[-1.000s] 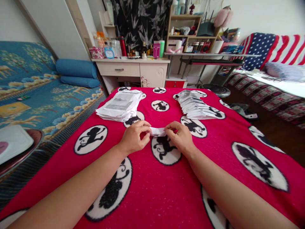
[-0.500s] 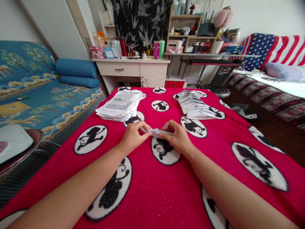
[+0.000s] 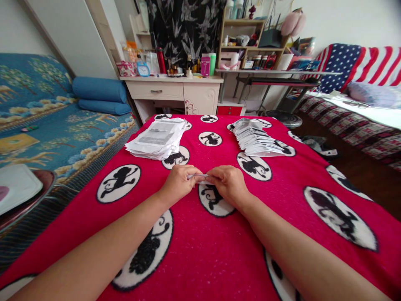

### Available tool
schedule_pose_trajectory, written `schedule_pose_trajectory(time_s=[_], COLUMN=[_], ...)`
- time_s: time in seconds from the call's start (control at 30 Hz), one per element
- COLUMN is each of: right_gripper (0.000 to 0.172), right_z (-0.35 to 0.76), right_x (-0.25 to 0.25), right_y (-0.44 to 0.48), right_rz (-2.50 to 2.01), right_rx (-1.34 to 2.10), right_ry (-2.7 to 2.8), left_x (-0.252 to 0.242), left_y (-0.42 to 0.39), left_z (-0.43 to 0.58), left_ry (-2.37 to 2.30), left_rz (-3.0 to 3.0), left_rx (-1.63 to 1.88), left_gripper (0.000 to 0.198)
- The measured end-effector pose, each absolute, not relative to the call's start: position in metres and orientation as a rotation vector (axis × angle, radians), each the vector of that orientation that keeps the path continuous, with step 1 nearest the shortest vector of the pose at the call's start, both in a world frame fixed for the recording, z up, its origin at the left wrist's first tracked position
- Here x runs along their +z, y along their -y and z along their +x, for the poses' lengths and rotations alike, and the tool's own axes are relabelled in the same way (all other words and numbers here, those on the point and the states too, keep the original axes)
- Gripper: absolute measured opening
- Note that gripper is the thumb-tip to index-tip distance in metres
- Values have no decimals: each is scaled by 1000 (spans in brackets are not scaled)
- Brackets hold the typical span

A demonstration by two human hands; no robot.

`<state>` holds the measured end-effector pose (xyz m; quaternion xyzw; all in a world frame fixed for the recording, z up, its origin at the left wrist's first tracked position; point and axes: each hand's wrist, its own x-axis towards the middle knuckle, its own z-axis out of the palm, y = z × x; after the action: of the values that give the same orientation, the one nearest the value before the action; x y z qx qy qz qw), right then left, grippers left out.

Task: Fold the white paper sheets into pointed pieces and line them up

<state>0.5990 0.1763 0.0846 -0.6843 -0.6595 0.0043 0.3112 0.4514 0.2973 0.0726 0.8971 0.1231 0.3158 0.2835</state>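
As left hand [image 3: 178,184] pinches paper [image 3: 199,177], right hand [image 3: 229,184] does.

Your left grip [image 3: 179,184] and right grip [image 3: 230,184] were bare hands, rounded and short-fingered. Your left forearm [image 3: 103,246] and right forearm [image 3: 297,255] were bare too, broad and smooth, uncovered from the wrists to the lower edge of the view. Whether you wore a sleeve higher up could not be told.

The walls [image 3: 344,21] are white and the room is bright. A blue bed [image 3: 46,113] with 2 blue pillows [image 3: 99,90] is on the left. A white desk [image 3: 175,94] and a wooden shelf [image 3: 247,29] stand at the back by a dark curtain [image 3: 184,29]. A flag blanket [image 3: 360,62] lies on the right, above the dark floor [image 3: 360,175].
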Motion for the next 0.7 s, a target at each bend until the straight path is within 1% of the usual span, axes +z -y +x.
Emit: schedule_pose_trajectory(time_s=[0.1, 0.17, 0.3, 0.4, 0.47, 0.57, 0.63, 0.7], right_gripper=[26, 28, 24, 17, 15, 21, 24, 22], right_z=[597, 596, 600, 607, 610, 613, 613, 612], right_x=[86, 86, 84, 82, 82, 84, 85, 86], right_y=[-175, -175, -175, -176, -177, -178, -177, -175], right_rz=[-1840, -1867, -1886, -1846, -1796, -1746, -1765, -1829], right_rx=[-21, -31, -81, -196, -287, -382, -385, -332], right_ry=[1739, 1729, 1731, 1726, 1765, 1852, 1896, 1931], left_x=[75, 76, 73, 69, 67, 67, 70, 75], left_y=[-295, -295, -298, -303, -307, -312, -315, -315], left_z=[452, 452, 450, 448, 448, 446, 445, 443], left_ry=[-348, -370, -445, -406, -300, -145, -104, -93], left_rz=[2429, 2467, 2441, 2361, 2394, 2529, 2626, 2734], left_rx=[851, 837, 762, 798, 891, 1016, 1022, 957], left_gripper=[17, 19, 18, 12, 19, 32, 33, 30])
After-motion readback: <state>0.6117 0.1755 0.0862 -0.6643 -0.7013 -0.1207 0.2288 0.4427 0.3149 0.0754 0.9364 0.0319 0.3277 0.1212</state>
